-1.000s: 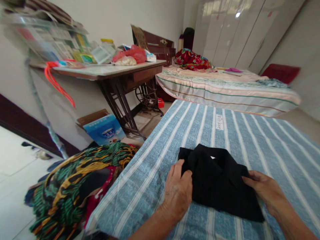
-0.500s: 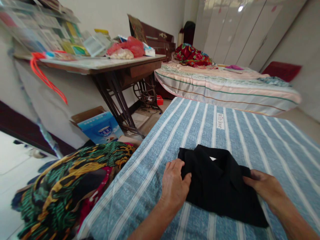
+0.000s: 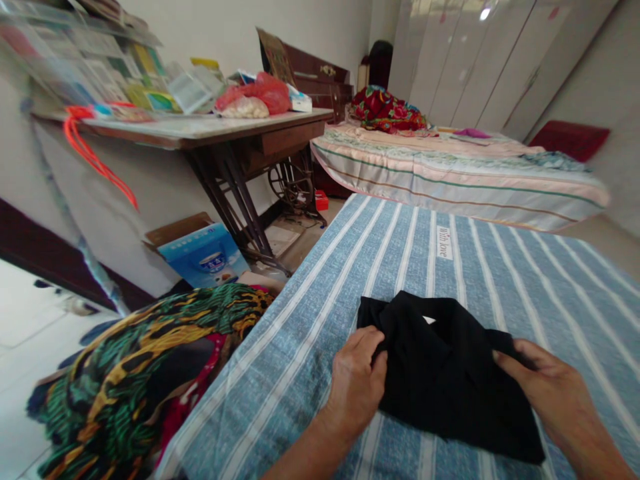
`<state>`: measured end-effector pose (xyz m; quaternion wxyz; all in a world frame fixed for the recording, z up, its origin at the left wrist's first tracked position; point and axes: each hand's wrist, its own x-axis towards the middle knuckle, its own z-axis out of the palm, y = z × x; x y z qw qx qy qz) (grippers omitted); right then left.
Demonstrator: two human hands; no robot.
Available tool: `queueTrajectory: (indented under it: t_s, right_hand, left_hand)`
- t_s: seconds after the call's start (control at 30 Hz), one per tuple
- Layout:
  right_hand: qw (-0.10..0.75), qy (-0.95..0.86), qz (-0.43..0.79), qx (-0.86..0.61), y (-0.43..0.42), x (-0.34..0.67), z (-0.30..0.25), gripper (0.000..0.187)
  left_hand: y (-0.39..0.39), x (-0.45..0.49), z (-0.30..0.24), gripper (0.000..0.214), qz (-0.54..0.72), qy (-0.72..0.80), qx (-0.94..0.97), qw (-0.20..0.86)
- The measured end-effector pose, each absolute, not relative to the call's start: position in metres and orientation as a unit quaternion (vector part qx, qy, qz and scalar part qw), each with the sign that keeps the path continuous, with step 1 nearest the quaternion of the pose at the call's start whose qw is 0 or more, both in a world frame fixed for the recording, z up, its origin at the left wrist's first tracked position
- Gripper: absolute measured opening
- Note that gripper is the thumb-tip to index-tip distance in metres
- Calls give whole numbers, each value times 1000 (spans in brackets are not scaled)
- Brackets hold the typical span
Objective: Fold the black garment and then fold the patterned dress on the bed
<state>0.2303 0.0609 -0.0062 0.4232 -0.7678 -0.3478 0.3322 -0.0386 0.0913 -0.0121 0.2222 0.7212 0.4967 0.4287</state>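
Observation:
A folded black collared shirt (image 3: pixel 450 380) lies on the blue-and-white striped bedcover (image 3: pixel 300 327), its collar toward the far side and a small white label showing inside the neck. My left hand (image 3: pixel 357 373) pinches the shirt's left edge between thumb and fingers. On the opposite side, my right hand (image 3: pixel 550 383) grips the right edge, thumb on top and fingertips partly hidden under the cloth.
Left of the bedcover is a heap of patterned cloth (image 3: pixel 125 373), with a blue carton (image 3: pixel 205 257) behind it. A treadle sewing table (image 3: pixel 170 127) stands along the wall, loaded with boxes and a red bag (image 3: pixel 267 93). Farther back is another bed (image 3: pixel 450 173).
My left thumb and fingers have closed in on the shirt's left edge. My right hand has shifted slightly right and down with its edge. The view has moved a little.

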Motion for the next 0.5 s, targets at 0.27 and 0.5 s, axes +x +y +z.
queueTrajectory:
  t_s: [0.27,0.5]
  right_hand:
    - [530,-244,461,-668,59,224,-5,34]
    - [521,-146,537,-647,55,223,-1,36]
  left_hand:
    - [114,-50,0,42,424,582,440,536]
    - [123,-54,18,29,338,546,381,665]
